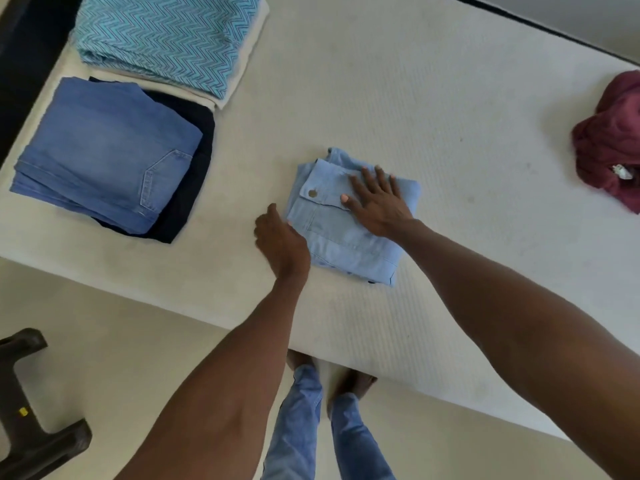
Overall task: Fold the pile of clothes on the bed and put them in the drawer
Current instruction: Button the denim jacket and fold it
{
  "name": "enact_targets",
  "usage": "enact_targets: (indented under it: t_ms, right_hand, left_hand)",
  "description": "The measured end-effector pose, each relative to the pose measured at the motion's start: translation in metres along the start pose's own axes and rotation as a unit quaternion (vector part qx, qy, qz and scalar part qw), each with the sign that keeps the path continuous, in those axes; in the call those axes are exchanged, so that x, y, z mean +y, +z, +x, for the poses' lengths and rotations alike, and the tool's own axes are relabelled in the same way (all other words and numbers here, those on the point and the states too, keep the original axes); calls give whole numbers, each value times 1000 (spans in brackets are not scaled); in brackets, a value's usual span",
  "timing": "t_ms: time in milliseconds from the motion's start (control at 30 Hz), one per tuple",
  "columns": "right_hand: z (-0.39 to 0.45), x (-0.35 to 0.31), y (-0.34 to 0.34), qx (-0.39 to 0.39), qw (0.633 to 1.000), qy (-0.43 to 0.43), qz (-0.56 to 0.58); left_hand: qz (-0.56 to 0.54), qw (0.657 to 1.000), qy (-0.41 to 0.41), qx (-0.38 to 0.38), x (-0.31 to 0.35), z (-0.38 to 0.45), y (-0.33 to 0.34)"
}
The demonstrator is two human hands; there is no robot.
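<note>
Bed (450,98): folded shirt (346,244) under fingers (379,178)

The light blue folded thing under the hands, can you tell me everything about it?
The light blue garment looks like thin denim, folded into a neat, roughly square bundle. A flap with one round metal button faces up near its left side, and stitched seams run along its near edge. It lies flat on the white bed, near the front edge. The right hand presses flat on top with spread fingers. The left hand touches its left edge.
</note>
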State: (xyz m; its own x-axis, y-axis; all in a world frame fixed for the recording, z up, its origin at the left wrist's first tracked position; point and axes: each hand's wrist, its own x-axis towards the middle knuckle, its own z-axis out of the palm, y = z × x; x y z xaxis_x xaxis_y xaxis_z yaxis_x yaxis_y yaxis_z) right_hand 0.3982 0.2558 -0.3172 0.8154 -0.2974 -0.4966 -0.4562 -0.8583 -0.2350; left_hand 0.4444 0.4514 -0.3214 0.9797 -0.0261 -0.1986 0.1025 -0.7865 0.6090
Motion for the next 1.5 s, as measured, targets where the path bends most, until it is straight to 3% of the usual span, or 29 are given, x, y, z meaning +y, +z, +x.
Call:
enact_targets:
  t_ms: [67, 167, 233, 267, 300, 333, 400, 500, 600, 700, 767, 800, 833, 900, 933, 1000, 1100, 1167, 1267, 1367, 1500]
  right_hand:
    - [-7, 17, 2, 7, 1000, -2, -17]
    - [-5, 30, 2, -71, 997, 36, -25]
    - [0, 23, -3, -47, 998, 29, -7]
    - [0, 21, -5, -7, 999, 32, 1]
    - [-1, 22, -6, 36, 998, 53, 14]
    - [-6, 27, -6, 62, 992, 100, 38]
    - [-14, 39, -1, 66, 970, 204, 116]
    - [-20, 48, -2, 62, 939, 240, 241]
    - [-41, 44, 1, 58, 877, 305, 368]
    - [-89, 44, 27, 0, 811, 376, 448]
    - [-121, 37, 44, -76, 833, 384, 391]
    - [-131, 37, 50, -59, 855, 392, 335]
    - [-134, 37, 52, 10, 871, 393, 293]
    - [-132, 39, 45, 156, 878, 334, 305]
    - [-128, 40, 37, 179, 874, 297, 341]
    - [-114, 42, 28, 152, 880, 259, 369]
    - [-98, 37, 27, 78, 880, 302, 358]
    - [-95, 32, 29, 107, 886, 281, 353]
    - [-99, 24, 32, 183, 843, 248, 441]
    - [-109, 14, 28, 207, 811, 235, 494]
    - [-104, 18, 19, 221, 785, 233, 530]
  left_hand:
    - [-7, 994, -86, 64, 6, -17, -1]
    - [-107, 965, -239, 14, 22, -37, 5]
    - [-227, 914, -336, -5, 32, -46, 10]
    - [-293, 872, -393, -8, 35, -50, 12]
    - [-334, 835, -438, -13, 38, -55, 13]
    - [-348, 819, -455, -30, 39, -61, 17]
    - [-350, 827, -429, -93, 39, -68, 27]
    - [-346, 878, -317, -92, 38, -72, 32]
    - [-293, 930, -211, -67, 28, -71, 27]
    - [-183, 967, -140, -105, 21, -50, 20]
    - [-38, 983, -121, -129, 23, -32, 15]
    - [12, 986, -108, -129, 27, -27, 12]
    - [25, 987, -91, -127, 31, -24, 10]
    - [-62, 983, -105, -138, 34, -23, 8]
    - [-111, 974, -126, -152, 36, -25, 7]
    - [-157, 960, -152, -176, 37, -27, 6]
    - [-165, 958, -156, -175, 29, -32, 9]
    - [-163, 959, -163, -167, 24, -38, 12]
    - [-117, 973, -160, -121, 23, -51, 10]
    - [-79, 983, -158, -46, 22, -66, 7]
    - [-122, 982, -138, -38, 18, -75, 10]
